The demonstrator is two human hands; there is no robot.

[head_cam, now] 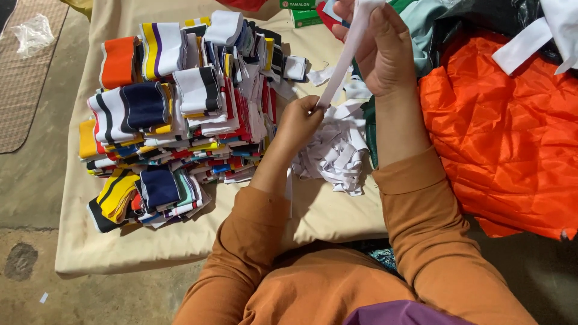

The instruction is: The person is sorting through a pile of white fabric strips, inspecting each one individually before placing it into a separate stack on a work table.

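Overhead, both hands pinch a white fabric strip (343,60) taut, slanting from the lower left hand (301,120) to the raised right hand (379,51), fingers closed.

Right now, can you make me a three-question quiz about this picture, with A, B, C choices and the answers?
1. Where is the pile of folded striped bands?
A. On the beige cloth, left of the hands
B. On top of the orange fabric
C. On the person's lap

2. What colour is the strip stretched between the two hands?
A. Red
B. White
C. Navy

3. How is the strip held?
A. Lying loose on the floor
B. Rolled into a ball
C. Pulled straight between both hands

Answers:
1 A, the pile sits on the beige cloth.
2 B, the strip is plain white.
3 C, the left hand pinches its lower end and the right hand its upper end.
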